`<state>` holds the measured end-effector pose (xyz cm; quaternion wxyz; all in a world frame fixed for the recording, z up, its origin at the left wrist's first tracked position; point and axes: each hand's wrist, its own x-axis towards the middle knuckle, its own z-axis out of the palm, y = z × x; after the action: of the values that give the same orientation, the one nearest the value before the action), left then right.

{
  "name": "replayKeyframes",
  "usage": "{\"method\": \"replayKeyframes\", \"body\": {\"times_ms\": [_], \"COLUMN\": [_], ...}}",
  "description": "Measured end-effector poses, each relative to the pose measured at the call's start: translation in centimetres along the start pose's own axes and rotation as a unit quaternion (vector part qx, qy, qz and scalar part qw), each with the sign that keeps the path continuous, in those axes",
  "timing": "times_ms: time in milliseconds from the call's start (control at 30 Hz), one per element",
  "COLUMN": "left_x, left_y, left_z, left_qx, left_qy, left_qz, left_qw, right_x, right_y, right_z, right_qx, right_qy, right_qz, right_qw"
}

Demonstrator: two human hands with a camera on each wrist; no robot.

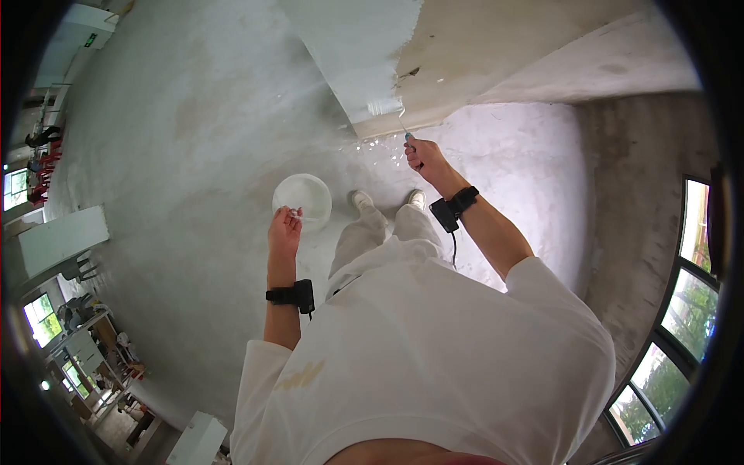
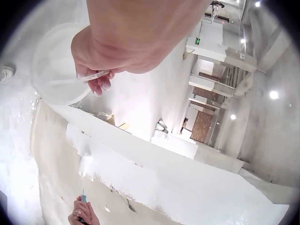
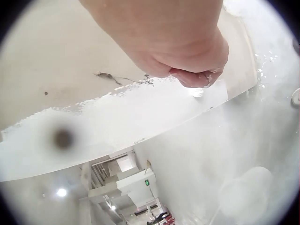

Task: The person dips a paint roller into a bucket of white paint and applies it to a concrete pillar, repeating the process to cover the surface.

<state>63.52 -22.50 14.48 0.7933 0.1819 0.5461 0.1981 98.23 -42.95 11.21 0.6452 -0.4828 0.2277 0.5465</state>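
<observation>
My left hand (image 1: 287, 225) grips the slim white handle (image 2: 97, 75) of a round white bucket (image 1: 314, 184), which hangs below the fingers. In the left wrist view the bucket (image 2: 49, 93) lies partly behind the hand. My right hand (image 1: 426, 161) is curled round the teal handle (image 1: 408, 136) of a putty knife, whose thin blade points at the wall's lower corner. White putty (image 1: 385, 106) shows at that spot. The wall has a smooth white coat (image 1: 349, 54) on one side and bare beige surface (image 1: 465, 62) on the other. In the right wrist view the knife is hidden behind the fist.
White splatters (image 1: 380, 147) dot the concrete floor (image 1: 194, 155) along the wall's foot, close to my shoes (image 1: 361, 200). A small round container (image 2: 6, 74) stands on the floor. Windows (image 1: 682, 302) line the right side; a white panel (image 1: 63, 239) and furniture stand far left.
</observation>
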Motion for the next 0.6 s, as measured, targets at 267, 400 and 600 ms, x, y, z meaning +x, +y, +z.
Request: {"method": "replayKeyframes", "body": {"times_ms": [267,400,600], "left_x": [2.6,2.4,2.6], "left_y": [-0.3,-0.1,0.3], "left_z": [-2.1,-1.8,-1.6], "left_qx": [-0.010,0.005,0.024], "left_qy": [0.013,0.017,-0.023], "left_qz": [-0.004,-0.003,-0.010], "left_qw": [1.000,1.000,0.999], "right_x": [7.6,10.7,7.4], "right_y": [2.0,2.3,1.3], "right_z": [-3.2,-4.0,-2.0], "right_qx": [-0.016,-0.027,-0.015], "right_qy": [0.039,0.039,0.038], "right_qz": [-0.007,-0.010,-0.005], "right_qw": [0.999,0.999,0.999]}}
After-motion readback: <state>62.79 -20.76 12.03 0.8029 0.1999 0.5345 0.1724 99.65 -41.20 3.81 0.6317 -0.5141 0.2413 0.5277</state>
